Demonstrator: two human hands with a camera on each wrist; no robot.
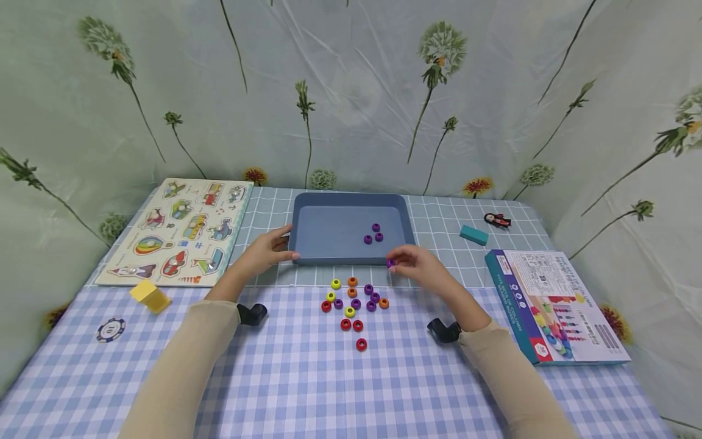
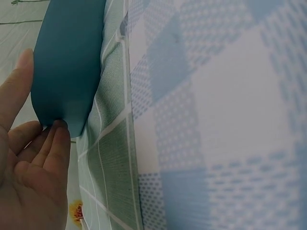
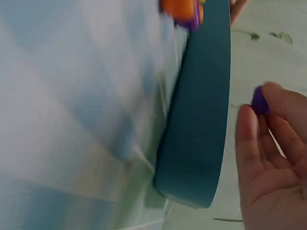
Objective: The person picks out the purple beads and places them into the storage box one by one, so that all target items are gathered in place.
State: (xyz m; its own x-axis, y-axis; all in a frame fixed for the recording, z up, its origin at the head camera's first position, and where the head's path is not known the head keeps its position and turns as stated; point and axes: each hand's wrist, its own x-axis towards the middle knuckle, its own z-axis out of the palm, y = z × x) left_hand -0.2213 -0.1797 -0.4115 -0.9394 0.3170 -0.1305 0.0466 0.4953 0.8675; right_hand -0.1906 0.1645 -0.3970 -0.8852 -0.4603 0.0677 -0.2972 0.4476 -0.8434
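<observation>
My right hand (image 1: 419,266) pinches a purple bead (image 3: 259,101) between thumb and fingertips, near the front right corner of the blue tray (image 1: 351,261). At the tray's front left corner, my left hand (image 1: 267,251) grips the edge, thumb by the rim and fingers against the outer wall. Three purple beads (image 1: 368,239) lie inside the tray, towards the right. On the cloth in front of it are loose beads: several purple (image 1: 356,303), several red (image 1: 345,324), three orange (image 1: 384,303) and three yellow (image 1: 350,311).
A picture puzzle board (image 1: 181,228) lies at the left, with a yellow block (image 1: 150,297) and a poker chip (image 1: 111,330) nearby. To the right are a teal block (image 1: 474,235), a small doll figure (image 1: 497,221) and a toy box (image 1: 554,305).
</observation>
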